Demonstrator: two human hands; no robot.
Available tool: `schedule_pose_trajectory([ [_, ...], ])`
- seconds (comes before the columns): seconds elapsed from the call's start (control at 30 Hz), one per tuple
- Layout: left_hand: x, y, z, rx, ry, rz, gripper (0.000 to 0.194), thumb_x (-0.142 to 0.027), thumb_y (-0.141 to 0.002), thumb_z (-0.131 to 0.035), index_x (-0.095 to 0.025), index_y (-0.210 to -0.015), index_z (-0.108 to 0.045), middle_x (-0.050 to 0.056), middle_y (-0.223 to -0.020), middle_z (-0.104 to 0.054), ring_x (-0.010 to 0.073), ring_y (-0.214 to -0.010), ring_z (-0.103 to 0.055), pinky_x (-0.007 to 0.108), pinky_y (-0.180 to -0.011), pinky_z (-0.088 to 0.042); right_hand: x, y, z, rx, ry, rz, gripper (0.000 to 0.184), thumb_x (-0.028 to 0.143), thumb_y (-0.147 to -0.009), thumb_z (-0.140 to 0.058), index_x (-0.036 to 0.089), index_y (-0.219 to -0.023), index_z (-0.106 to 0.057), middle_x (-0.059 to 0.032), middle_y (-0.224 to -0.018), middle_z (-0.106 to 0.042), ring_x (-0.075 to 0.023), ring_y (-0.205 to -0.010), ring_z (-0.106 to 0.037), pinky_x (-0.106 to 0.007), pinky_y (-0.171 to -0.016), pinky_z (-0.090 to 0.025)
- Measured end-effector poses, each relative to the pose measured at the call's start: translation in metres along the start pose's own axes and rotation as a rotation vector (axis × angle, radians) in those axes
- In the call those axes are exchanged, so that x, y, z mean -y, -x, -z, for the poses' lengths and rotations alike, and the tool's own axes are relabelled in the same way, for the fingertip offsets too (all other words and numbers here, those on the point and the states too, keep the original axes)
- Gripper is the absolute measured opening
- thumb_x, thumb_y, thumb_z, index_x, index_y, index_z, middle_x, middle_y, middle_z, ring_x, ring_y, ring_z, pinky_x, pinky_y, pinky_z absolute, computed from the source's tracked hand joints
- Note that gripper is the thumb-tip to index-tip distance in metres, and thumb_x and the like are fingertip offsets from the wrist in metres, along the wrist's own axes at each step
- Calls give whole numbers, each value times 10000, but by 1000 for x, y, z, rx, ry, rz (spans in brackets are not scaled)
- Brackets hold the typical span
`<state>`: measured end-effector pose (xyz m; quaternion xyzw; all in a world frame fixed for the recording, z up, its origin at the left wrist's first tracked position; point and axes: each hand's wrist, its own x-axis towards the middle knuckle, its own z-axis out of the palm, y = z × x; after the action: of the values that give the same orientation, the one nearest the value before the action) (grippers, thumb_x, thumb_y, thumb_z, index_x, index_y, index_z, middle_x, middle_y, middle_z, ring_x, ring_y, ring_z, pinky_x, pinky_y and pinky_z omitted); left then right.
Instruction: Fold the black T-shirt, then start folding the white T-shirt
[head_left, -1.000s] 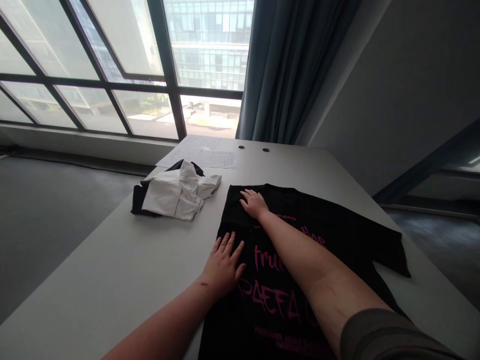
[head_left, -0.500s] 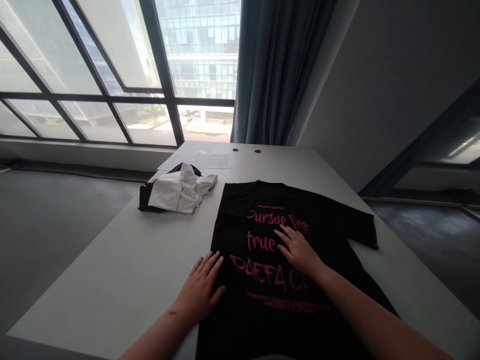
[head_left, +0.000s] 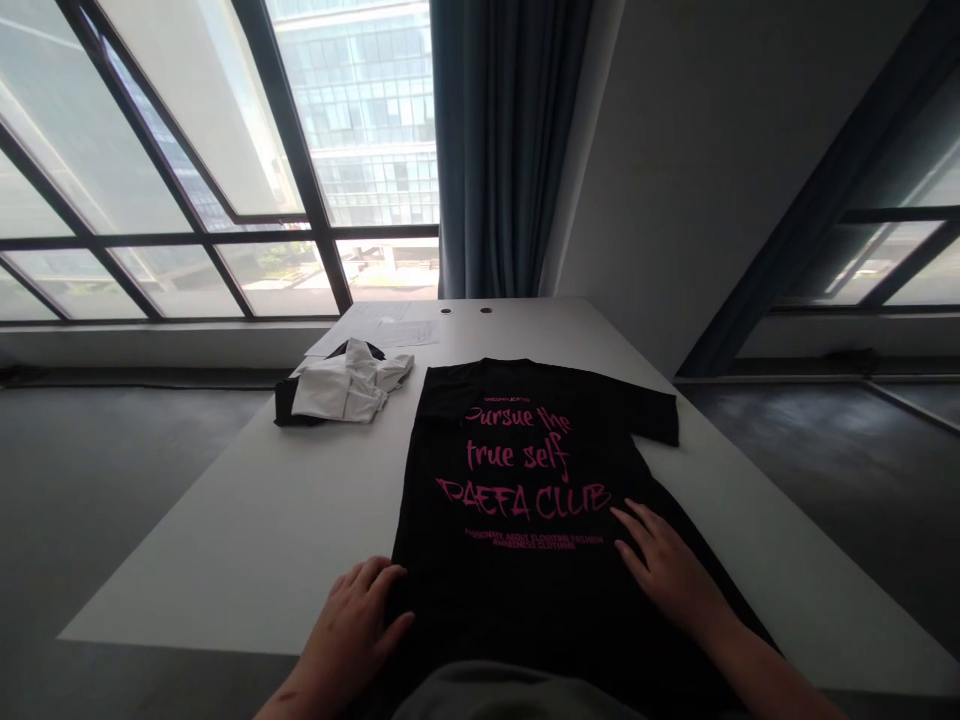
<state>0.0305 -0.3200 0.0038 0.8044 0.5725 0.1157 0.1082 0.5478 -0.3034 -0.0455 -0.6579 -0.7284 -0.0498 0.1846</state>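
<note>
head camera view: a black t-shirt with pink lettering [head_left: 517,590] lies spread on the white table [head_left: 247,540], right in front of the person, one short sleeve reaching out to the right. from where i'm standing, the left hand [head_left: 354,618] rests at its left edge, fingers loosely bent, thumb apart, not clenched. the right hand [head_left: 670,572] is open over the shirt, fingers spread beside the word "club", grasping nothing. over to the left, a crumpled white garment [head_left: 341,388] sits on a black one [head_left: 286,405], near some papers [head_left: 409,332] at the table's far end.
</note>
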Motion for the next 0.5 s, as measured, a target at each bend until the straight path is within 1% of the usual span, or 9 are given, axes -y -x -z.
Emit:
schedule_pose_trajectory([
  [0.1, -5, 15, 9, 98, 55, -47, 509, -248, -765, -789, -340, -1252, -673, 48, -1368, -646, 295, -1221, -651, 447, -1058, -546, 0, 17, 11, -30, -35, 12, 456, 461, -1000, -450, 243, -1334, -672, -135, -1435, -620, -327, -1329, -600, -514, -1120, -520],
  [0.13, -5, 17, 11, 122, 63, -59, 487, -217, -752, -787, -344, -1210, -684, 37, -1345, -653, 286, -1203, -658, 431, -1040, -554, -1, 22, 13, -48, -41, 15, 435, 461, -1000, -451, 242, -1293, -686, -138, -1402, -634, -325, -1302, -615, -503, -1103, -529],
  [0.17, -6, 19, 13, 142, 66, -71, 422, -190, -757, -769, -339, -1144, -697, 27, -1303, -666, 273, -1168, -670, 414, -1015, -564, -2, 25, 16, -69, -44, 14, 407, 463, -997, -457, 245, -1238, -702, -141, -1358, -651, -324, -1265, -633, -493, -1080, -541],
  [0.27, -8, 18, 17, 158, 85, -125, 168, -151, -853, -647, -290, -938, -685, 12, -1140, -697, 224, -1039, -693, 363, -935, -578, -3, 29, 23, -98, -42, 0, 312, 452, -990, -476, 259, -1034, -717, -134, -1172, -692, -313, -1086, -686, -462, -949, -575],
  [0.33, -9, 16, 18, 132, 123, -162, 150, -146, -905, -566, -267, -883, -651, 14, -1097, -699, 206, -1007, -690, 344, -923, -578, -1, 28, 27, -76, -35, -4, 278, 409, -996, -467, 260, -936, -694, -121, -1051, -692, -293, -959, -690, -442, -850, -570],
  [0.4, -7, 15, 21, 105, 168, -185, 152, -163, -934, -530, -262, -876, -630, 16, -1118, -702, 202, -1027, -684, 333, -937, -579, 1, 25, 30, -41, -27, 5, 263, 358, -998, -452, 255, -885, -666, -110, -962, -680, -277, -877, -676, -424, -781, -547],
  [0.5, 1, 14, 28, 111, 209, -203, 150, -207, -960, -511, -264, -875, -621, 14, -1161, -706, 203, -1086, -675, 325, -976, -571, -2, 22, 35, -24, -23, 22, 251, 315, -992, -437, 252, -857, -640, -105, -900, -663, -268, -838, -659, -416, -752, -525],
])
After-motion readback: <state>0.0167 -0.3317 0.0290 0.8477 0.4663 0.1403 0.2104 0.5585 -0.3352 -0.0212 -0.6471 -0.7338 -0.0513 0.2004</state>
